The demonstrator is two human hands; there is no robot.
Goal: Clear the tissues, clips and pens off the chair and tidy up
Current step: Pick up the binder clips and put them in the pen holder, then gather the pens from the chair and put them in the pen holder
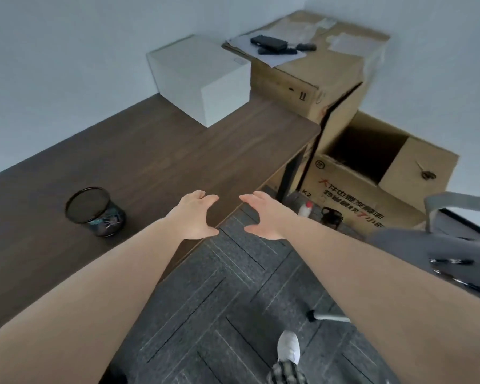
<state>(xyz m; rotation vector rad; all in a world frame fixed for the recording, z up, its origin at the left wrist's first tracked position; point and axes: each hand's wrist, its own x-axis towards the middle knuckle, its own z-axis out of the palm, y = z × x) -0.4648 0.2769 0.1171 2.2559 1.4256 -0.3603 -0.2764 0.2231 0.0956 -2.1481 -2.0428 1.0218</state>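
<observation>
Both hands empty, fingers spread

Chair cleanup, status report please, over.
Left hand and right hand open, empty. Pens on chair at right. Mesh cup on desk. Nothing blocking.

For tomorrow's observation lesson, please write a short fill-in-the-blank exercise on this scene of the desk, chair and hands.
1. The black mesh pen holder stands on the ____.
2. The pens lie on the grey ____.
3. Both the left hand and the right hand hold ____.
4. The white box sits beside a stack of ____ boxes.

Missing words: desk; chair; nothing; cardboard
</observation>
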